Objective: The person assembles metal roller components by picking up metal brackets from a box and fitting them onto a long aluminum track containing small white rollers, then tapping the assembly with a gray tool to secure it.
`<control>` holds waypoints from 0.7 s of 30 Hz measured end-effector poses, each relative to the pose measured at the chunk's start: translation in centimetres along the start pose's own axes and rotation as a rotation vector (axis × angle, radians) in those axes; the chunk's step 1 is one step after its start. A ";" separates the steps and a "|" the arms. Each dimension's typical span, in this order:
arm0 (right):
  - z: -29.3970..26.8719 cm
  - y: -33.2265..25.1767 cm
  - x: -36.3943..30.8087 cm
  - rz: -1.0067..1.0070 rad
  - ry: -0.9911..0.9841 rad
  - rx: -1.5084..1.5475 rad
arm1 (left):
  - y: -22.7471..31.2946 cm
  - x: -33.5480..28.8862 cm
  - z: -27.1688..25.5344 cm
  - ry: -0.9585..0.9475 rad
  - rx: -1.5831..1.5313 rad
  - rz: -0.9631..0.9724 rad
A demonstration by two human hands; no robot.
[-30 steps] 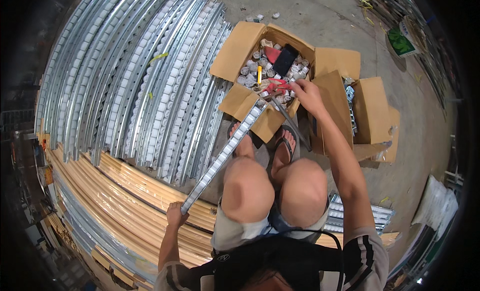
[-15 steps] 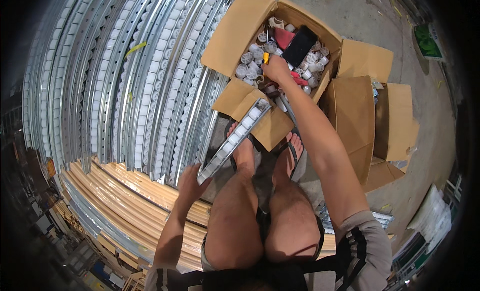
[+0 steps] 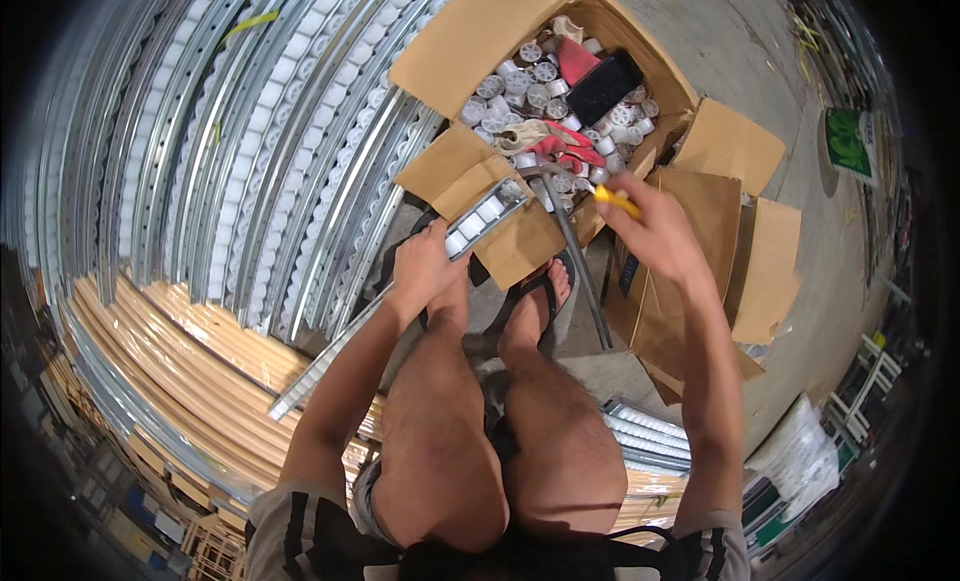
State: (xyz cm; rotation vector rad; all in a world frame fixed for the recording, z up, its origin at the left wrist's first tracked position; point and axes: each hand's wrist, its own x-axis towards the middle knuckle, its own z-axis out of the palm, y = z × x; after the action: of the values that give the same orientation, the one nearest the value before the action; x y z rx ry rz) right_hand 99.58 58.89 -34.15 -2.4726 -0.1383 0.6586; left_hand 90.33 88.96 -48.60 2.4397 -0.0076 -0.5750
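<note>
My left hand [image 3: 425, 268] is closed around a metal roller track [image 3: 478, 219] with white rollers, slanting from the box's front flap down past my left forearm. My right hand [image 3: 655, 226] grips a small yellow-handled tool [image 3: 617, 202], raised over the box's near right side; the tool's kind is unclear. Below the hand, a hammer [image 3: 585, 271] leans on the cardboard box [image 3: 440, 61], its head at the near edge. Inside lie many loose white rollers [image 3: 490, 86], a red-and-white work glove [image 3: 565, 146] and a black phone-like slab [image 3: 603, 88].
Long roller tracks [image 3: 250, 151] lie stacked at the left, above wrapped tan tubes [image 3: 180, 371]. Another open cardboard box [image 3: 690, 241] stands at the right. Short metal tracks [image 3: 645, 436] rest beside my right leg. A plastic-wrapped bundle [image 3: 800, 451] lies farther right.
My right hand has come out of the box to the right with the yellow-handled tool. My left hand has moved up along the track, which now reaches lower left. More of the hammer shows.
</note>
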 end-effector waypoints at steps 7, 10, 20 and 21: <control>-3.5 -5.6 -3.2 -0.062 -0.168 -0.473 | -0.3 -0.5 1.2 0.109 0.058 0.012; -3.3 -6.7 -2.3 -0.083 -0.183 -0.530 | -0.2 -0.6 1.3 0.136 0.054 0.030; 0.0 -10.7 0.9 -0.347 -0.250 -0.852 | 0.1 -0.7 1.4 0.121 0.081 0.026; 0.5 -10.9 1.1 -0.382 -0.241 -0.881 | 0.0 -0.7 1.5 0.120 0.079 0.029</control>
State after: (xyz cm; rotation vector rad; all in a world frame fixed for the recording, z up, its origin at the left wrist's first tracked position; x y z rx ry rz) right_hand 100.76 68.49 -28.97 -3.0115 -1.1833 0.8383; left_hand 89.05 88.23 -49.39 2.5429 -0.0159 -0.4217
